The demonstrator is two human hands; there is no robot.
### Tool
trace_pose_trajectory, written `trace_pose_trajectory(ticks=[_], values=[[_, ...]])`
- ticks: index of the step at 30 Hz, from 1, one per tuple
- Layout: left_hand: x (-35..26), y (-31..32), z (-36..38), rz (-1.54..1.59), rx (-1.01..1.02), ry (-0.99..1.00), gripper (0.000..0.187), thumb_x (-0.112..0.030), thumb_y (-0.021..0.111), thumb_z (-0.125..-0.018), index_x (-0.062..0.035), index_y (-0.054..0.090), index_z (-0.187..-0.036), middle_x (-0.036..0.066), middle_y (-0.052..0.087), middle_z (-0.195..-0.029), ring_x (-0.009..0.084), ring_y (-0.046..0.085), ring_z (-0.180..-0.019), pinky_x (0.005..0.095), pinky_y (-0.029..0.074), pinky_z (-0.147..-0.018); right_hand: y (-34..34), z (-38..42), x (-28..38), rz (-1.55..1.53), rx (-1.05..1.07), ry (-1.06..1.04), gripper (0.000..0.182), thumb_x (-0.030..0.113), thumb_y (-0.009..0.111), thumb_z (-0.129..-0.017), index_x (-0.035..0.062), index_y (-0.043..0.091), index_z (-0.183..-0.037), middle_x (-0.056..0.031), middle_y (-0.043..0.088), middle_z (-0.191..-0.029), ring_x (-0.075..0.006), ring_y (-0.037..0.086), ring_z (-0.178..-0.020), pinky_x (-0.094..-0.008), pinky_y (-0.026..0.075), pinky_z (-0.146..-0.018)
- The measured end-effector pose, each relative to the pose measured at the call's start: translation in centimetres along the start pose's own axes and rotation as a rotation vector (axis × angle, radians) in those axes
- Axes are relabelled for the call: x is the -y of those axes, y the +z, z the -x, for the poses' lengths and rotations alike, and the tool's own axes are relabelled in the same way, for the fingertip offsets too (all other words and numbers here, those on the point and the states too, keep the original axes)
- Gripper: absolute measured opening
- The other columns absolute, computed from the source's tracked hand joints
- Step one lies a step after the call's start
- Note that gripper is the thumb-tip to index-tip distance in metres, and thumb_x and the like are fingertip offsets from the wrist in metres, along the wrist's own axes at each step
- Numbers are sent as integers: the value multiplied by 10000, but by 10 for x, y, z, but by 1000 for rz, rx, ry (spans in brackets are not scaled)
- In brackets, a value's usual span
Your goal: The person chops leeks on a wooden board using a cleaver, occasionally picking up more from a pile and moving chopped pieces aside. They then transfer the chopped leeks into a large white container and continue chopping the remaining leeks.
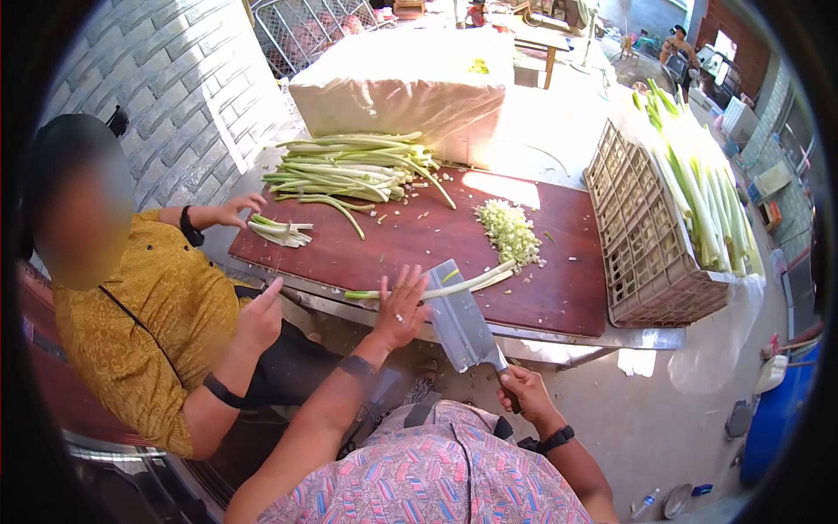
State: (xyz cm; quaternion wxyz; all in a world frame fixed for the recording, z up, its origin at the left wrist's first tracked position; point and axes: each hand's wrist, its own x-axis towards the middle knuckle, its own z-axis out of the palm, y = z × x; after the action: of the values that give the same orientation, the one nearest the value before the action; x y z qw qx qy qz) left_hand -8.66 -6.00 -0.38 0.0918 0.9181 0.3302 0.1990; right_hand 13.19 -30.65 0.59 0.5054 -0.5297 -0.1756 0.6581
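Head view, looking forward and steeply down through a fisheye lens.

The single camera sits on the person's head and looks over their own patterned shirt, at the bottom edge, onto the red cutting board (419, 244) close in front. The left hand (400, 307) and right hand (524, 393) lie near the lower centre, within arm's reach of the lens. A dark round border crops the corners and bends straight lines. A co-worker in a yellow shirt (131, 323) fills the left side; the crate (646, 253) sits right, and a yard recedes along the top.
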Motion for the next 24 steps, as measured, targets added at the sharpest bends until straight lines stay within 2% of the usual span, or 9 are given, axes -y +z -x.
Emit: trace_pose_trajectory(ticks=[1,5,8,10,16,20,22,24], values=[[5,-1,4,-28,-73,-46,628,-342,572,-917,-112,381,-1470,103,309,-1558,299,208,-1469,607,108,-1143,-3,2,2,16,-19,-9,207,217,614,-957,49,614,-1078,-15,599,-682,-69,517,-502,-224,421,-449],[14,-2,23,-142,-18,-169,619,-311,545,-933,-84,358,-1478,131,297,-1560,316,201,-1470,597,88,-1143,-10,5,5,17,-27,-7,171,219,571,-983,67,596,-1057,-39,602,-695,-84,525,-509,-230,433,-463],[10,-5,21,-93,-18,-155,644,-327,540,-935,-60,335,-1483,140,275,-1568,322,185,-1473,588,90,-1149,-8,1,3,-2,-19,9,161,223,569,-984,71,588,-1036,-42,602,-693,-86,527,-508,-230,435,-462],[13,-5,16,-101,25,-121,683,-400,539,-931,-42,340,-1478,140,264,-1572,314,177,-1475,596,102,-1149,-5,-5,0,-2,13,2,155,227,574,-982,75,580,-1017,-44,598,-689,-87,529,-507,-232,437,-461],[14,-6,11,-97,78,-138,733,-493,491,-941,-44,314,-1493,140,248,-1579,310,150,-1483,579,85,-1158,12,-17,-4,34,31,-12,160,232,583,-978,75,575,-1012,-41,592,-686,-88,529,-510,-240,440,-458],[15,-6,13,-91,87,-128,750,-502,492,-937,-45,299,-1499,143,229,-1586,313,143,-1484,573,77,-1160,34,-22,-4,69,8,-33,161,232,581,-979,74,574,-1011,-37,589,-687,-88,528,-511,-241,439,-455],[17,-8,12,-74,137,-131,727,-457,476,-952,-40,266,-1509,158,186,-1598,324,121,-1489,569,55,-1159,45,-27,-3,11,5,28,158,234,578,-980,80,572,-1013,-37,584,-688,-90,523,-508,-240,437,-453],[23,-9,13,-14,100,-92,738,-464,487,-948,-44,263,-1511,157,192,-1596,322,127,-1487,574,59,-1159,51,-32,-8,-24,-4,29,161,224,586,-972,79,589,-1040,-26,583,-687,-86,525,-512,-241,439,-447]])
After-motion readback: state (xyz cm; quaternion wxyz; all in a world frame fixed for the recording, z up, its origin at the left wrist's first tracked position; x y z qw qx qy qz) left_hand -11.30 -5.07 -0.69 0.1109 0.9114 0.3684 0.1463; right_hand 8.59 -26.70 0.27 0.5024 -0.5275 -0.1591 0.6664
